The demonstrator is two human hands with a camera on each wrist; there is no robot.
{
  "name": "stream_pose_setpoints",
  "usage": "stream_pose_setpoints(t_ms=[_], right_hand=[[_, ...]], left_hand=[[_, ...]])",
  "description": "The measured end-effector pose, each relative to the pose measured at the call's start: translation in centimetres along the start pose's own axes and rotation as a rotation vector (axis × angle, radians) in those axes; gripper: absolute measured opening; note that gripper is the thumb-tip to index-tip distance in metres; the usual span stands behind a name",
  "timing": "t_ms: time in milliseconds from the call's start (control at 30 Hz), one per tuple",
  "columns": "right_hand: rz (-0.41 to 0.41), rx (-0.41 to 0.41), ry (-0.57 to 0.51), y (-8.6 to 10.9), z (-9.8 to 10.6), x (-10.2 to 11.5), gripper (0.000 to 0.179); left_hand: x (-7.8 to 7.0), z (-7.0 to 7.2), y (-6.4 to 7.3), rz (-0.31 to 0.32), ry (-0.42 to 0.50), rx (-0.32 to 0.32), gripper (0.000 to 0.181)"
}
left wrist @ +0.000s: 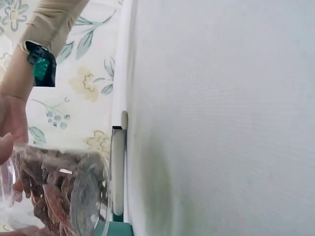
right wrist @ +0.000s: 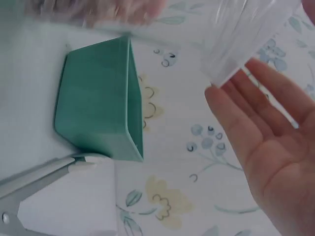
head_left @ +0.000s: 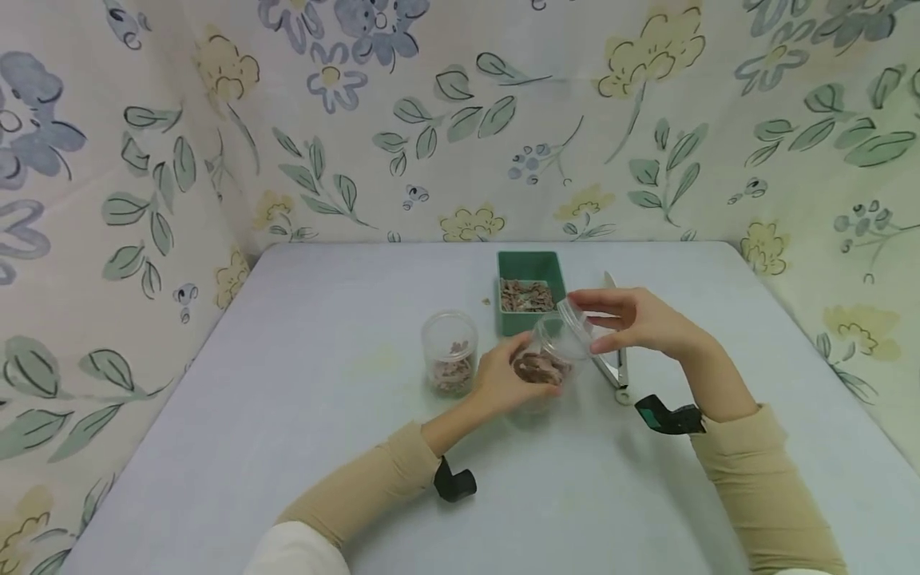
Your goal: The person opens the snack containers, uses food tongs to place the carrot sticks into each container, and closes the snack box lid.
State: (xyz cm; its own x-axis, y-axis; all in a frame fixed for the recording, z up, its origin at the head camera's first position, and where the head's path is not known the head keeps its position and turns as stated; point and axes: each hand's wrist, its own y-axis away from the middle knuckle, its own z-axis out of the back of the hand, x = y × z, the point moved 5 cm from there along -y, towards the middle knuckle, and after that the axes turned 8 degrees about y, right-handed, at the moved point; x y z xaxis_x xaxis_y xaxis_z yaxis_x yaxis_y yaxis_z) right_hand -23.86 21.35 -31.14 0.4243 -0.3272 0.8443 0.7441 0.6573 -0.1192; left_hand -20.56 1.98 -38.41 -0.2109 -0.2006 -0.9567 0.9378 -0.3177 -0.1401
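My left hand (head_left: 506, 374) grips a clear plastic jar (left wrist: 64, 191) part-filled with brown, dried-looking pieces, raised a little off the table and tilted. At the jar's mouth, a clear screw lid (head_left: 575, 323) stands at a slant, held between the thumb and fingers of my right hand (head_left: 632, 319). Whether the lid touches the rim cannot be made out. In the right wrist view the lid (right wrist: 251, 39) is close to the fingertips, and the jar's contents (right wrist: 98, 10) blur along the top edge.
A second clear jar (head_left: 449, 351), lidless and holding similar pieces, stands left of my left hand. Behind the held jar is a green rectangular bin (head_left: 528, 321) with more brown pieces. Metal tongs (head_left: 614, 363) lie to its right. A floral curtain (head_left: 460, 120) hangs behind the white table (head_left: 323, 359).
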Motion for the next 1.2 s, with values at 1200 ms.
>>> stream_pose_setpoints(t_ms=[1200], right_hand=[[0.059,0.161,0.197,-0.6,-4.6,2.5,0.065]], left_hand=[[-0.8,3.2,3.2,0.135,0.007,0.284,0.073]])
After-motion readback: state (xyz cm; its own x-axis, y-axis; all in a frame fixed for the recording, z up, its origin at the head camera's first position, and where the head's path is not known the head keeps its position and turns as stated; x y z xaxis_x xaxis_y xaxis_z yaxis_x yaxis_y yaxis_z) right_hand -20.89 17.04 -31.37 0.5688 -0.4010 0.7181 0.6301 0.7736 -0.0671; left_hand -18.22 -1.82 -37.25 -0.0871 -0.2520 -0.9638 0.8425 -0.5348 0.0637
